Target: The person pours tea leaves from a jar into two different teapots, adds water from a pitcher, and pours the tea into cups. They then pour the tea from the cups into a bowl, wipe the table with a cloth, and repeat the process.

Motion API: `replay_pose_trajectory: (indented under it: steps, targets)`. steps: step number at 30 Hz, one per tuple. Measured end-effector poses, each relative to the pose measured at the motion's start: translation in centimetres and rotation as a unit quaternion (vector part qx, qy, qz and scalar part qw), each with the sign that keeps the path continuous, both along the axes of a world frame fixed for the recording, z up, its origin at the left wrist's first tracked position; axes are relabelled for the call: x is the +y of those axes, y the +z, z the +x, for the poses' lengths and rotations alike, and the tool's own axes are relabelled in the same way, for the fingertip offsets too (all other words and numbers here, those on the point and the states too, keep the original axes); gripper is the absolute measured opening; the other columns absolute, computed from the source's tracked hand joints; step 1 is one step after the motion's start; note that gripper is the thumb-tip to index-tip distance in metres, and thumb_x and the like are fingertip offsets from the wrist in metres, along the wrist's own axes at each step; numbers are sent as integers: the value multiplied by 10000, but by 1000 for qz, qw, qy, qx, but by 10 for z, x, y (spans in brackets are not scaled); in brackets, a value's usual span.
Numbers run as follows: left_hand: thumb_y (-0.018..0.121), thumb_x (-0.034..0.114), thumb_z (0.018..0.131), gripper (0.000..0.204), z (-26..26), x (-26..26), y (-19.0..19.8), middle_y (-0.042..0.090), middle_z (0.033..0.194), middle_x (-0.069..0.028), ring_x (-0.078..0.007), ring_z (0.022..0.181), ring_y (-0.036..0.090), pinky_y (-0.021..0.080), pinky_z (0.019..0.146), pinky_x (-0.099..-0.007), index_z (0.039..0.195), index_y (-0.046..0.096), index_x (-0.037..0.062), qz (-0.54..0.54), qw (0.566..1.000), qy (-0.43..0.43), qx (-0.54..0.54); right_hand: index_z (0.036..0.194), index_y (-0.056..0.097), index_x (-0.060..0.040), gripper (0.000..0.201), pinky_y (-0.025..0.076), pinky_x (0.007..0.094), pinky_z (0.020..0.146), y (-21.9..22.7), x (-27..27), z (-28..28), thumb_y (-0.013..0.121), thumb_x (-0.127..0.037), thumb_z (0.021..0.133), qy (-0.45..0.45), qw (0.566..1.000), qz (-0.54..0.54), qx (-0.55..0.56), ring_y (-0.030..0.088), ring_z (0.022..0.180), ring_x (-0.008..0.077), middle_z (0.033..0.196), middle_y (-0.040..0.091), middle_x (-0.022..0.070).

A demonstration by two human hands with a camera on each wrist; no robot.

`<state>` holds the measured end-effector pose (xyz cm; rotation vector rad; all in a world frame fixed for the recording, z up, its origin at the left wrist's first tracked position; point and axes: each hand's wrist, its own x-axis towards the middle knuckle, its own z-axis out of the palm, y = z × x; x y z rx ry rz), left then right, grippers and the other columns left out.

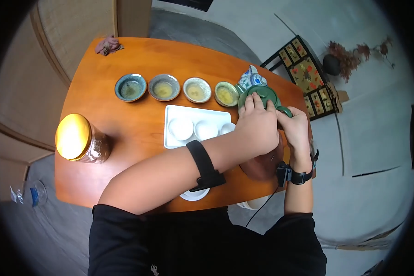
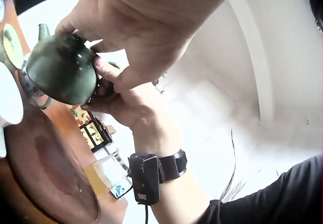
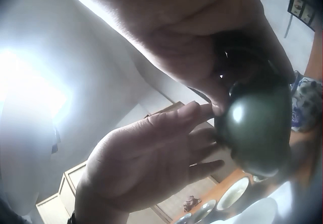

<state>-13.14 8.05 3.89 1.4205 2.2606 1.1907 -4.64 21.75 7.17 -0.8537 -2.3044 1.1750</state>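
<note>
A dark green teapot (image 1: 272, 95) is held over the right part of the table, its spout toward a small bowl of yellowish tea (image 1: 226, 94). My right hand (image 1: 295, 129) grips the teapot by its handle. Reaching across from the left, my left hand (image 1: 258, 128) rests on the lid; its fingers (image 3: 169, 125) extend straight against the pot in the right wrist view. Just behind stands a blue-and-white teapot (image 1: 252, 79). Three more bowls line up leftward: a pale one (image 1: 197, 90), a grey-blue one (image 1: 164, 87) and a teal one (image 1: 130, 88), each holding liquid.
A white tray (image 1: 174, 112) with white cups lies under my left forearm. To the left is a gold-lidded jar (image 1: 94, 145). A brown oval tray (image 2: 48, 166) and a glass vessel of amber liquid (image 2: 103, 175) are at right. A crumpled cloth (image 1: 108, 45) lies far left.
</note>
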Motion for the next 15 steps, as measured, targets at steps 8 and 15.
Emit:
replay_pose_trajectory:
  steps: [8, 15]
  targets:
    - [685, 294, 876, 537, 16, 8, 48, 563, 1284, -418, -547, 1274, 500, 374, 1144, -496, 1216, 620, -115, 88, 983, -76, 144, 809, 668, 6, 251, 477, 217, 545, 23, 9, 53, 799, -181, 913, -15, 980, -118, 157, 589, 603, 77, 724, 663, 33]
    - [726, 189, 854, 502, 51, 14, 41, 537, 1367, -366, -491, 1344, 465, 399, 1141, -470, 1241, 600, -105, 87, 970, -172, 148, 774, 638, -27, 326, 504, 211, 584, -18, 22, 124, 801, -268, 920, -66, 968, -149, 193, 591, 620, 70, 700, 625, 5]
